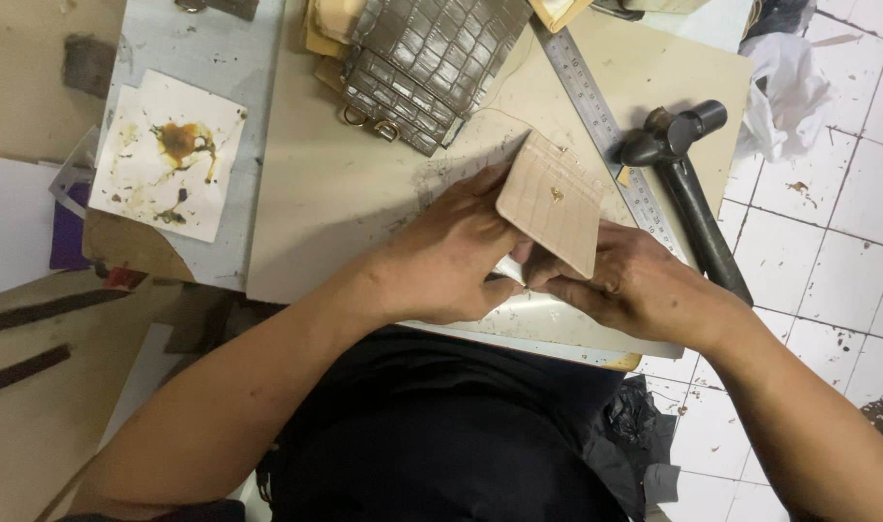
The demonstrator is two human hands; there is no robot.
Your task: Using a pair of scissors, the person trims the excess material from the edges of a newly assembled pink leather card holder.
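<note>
Both hands grip a beige croc-embossed leather piece [552, 202] at the tabletop [345, 184] near edge: left hand [448, 256] fingers clenched on its left side, right hand [627, 280] fingers pinching its lower edge. Steel ruler [606, 126] and black hammer [688, 179] just right; brown croc leather [427, 63] behind.

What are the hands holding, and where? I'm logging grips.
Both the left hand and the right hand hold a beige leather piece by its lower edge.
</note>
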